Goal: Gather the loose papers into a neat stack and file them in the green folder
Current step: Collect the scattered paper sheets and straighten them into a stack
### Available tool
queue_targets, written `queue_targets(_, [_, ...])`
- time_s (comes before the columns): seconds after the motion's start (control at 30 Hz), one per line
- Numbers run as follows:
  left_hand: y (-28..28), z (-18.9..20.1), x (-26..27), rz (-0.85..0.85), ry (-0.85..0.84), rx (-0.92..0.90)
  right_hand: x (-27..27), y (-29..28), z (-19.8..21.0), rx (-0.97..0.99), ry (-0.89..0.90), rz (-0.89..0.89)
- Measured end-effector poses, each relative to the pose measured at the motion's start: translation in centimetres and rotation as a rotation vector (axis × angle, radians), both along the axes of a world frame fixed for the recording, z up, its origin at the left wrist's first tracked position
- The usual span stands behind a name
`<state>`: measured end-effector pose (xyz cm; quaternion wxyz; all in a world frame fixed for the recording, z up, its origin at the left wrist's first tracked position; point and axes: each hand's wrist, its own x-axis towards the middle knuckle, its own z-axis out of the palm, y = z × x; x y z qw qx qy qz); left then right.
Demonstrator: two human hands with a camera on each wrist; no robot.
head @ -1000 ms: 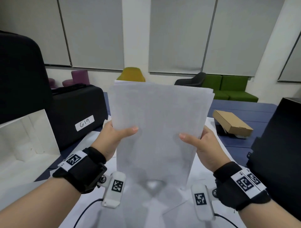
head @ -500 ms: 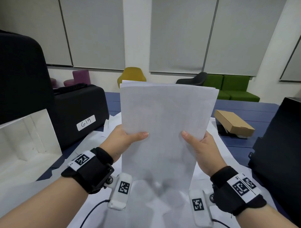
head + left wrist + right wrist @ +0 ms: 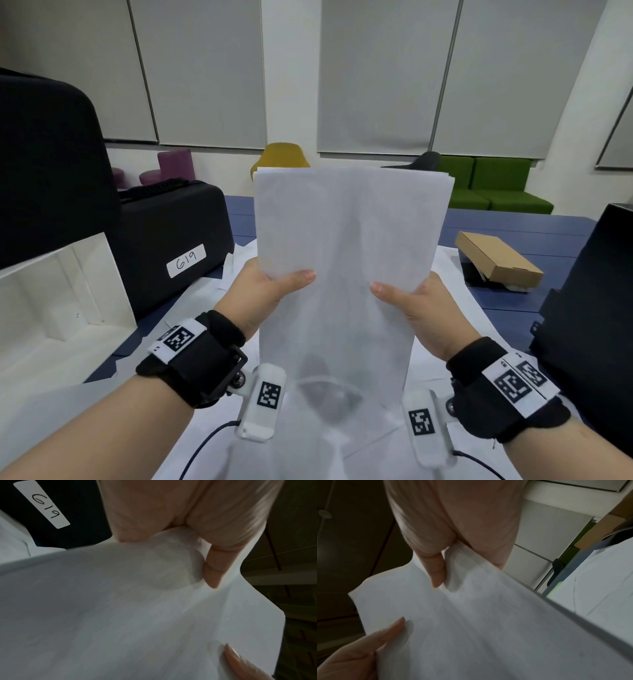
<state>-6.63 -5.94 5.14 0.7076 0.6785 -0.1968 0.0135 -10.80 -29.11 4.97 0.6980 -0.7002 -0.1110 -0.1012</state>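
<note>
Both hands, left hand and right hand, pinch upright papers.

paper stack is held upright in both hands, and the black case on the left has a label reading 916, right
Not quite: the label reads 619, not 916, as the head view shows. The rest holds: left hand and right hand hold the paper stack upright, black case at left.

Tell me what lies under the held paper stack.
Under the paper stack, white sheets cover the blue table. The stack hides whatever lies straight below it; no green folder shows.
</note>
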Motion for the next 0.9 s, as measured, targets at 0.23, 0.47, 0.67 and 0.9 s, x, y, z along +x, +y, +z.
queue_targets(0.23, [0.8,-0.6,0.2,0.019,0.036,-0.051,-0.2,-0.6,-0.5,0.037,0.021,0.021])
queue_targets(0.47, [0.4,-0.3,0.0,-0.021,-0.009,-0.027,-0.2,-1.0,-0.2,-0.001,-0.002,-0.023])
queue_targets(0.67, [0.5,-0.4,0.2,-0.049,0.038,-0.072,-0.4,-1.9,-0.1,0.045,0.01,0.025])
queue_targets(0.9, [0.4,-2.1,0.4,-0.085,0.12,-0.033,-0.2,-1.1,-1.8,0.031,0.061,-0.009])
